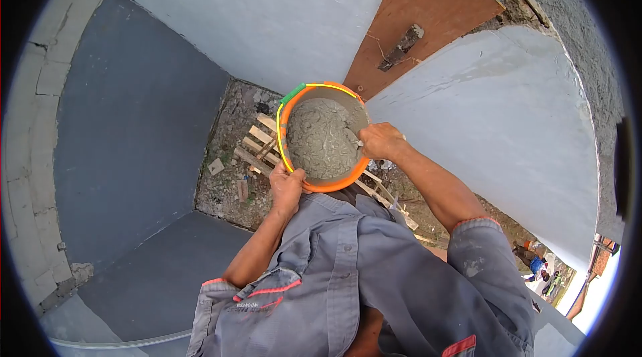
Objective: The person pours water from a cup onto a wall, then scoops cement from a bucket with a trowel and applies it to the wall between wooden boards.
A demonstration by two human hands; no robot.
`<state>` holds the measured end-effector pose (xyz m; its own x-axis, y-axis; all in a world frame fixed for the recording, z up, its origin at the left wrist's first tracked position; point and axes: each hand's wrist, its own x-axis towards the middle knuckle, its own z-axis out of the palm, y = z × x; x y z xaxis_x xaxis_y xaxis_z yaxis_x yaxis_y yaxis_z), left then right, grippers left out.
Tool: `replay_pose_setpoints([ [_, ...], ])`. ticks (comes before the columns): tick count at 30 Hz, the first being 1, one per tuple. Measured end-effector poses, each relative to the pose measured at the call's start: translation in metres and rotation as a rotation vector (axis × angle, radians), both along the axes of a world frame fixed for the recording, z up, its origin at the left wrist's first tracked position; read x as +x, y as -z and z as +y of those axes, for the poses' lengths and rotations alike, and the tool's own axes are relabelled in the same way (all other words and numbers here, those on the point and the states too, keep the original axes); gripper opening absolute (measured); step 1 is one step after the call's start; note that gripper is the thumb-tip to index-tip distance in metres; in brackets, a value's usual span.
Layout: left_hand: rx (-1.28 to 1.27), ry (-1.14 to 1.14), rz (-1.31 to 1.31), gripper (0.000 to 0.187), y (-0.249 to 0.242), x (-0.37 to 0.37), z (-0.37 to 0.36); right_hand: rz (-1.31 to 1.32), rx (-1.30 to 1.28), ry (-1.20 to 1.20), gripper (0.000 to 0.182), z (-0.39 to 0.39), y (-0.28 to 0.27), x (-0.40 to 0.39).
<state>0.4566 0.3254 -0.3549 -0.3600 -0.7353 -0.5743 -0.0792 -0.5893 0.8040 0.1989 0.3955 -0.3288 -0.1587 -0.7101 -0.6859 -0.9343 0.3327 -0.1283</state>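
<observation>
At bucket rim (328,188), left hand (287,188) bent

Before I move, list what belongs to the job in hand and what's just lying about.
In use:
orange bucket
wet gray mix inside it
left hand gripping the rim
right hand opposite

Apparently lying about:
wooden slats on the ground
small pale slab

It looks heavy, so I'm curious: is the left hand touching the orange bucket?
Touching: the head view shows the left hand against the orange bucket, at its rim.
</observation>
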Motion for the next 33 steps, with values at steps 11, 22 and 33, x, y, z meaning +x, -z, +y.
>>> replay_pose_setpoints([
  [11, -0.050, 0.009, -0.015, 0.015, 0.002, 0.006, -0.002, -0.195, -0.114, 0.164, 0.033, 0.009, 0.004, 0.029],
  [22, -0.033, -0.049, -0.001, 0.013, 0.007, 0.007, -0.003, -0.324, -0.182, 0.265, 0.039, 0.020, 0.005, 0.031],
  [33, 0.022, -0.031, 0.027, 0.007, -0.005, 0.004, -0.007, -0.193, -0.224, 0.246, 0.040, 0.025, -0.029, 0.011],
])
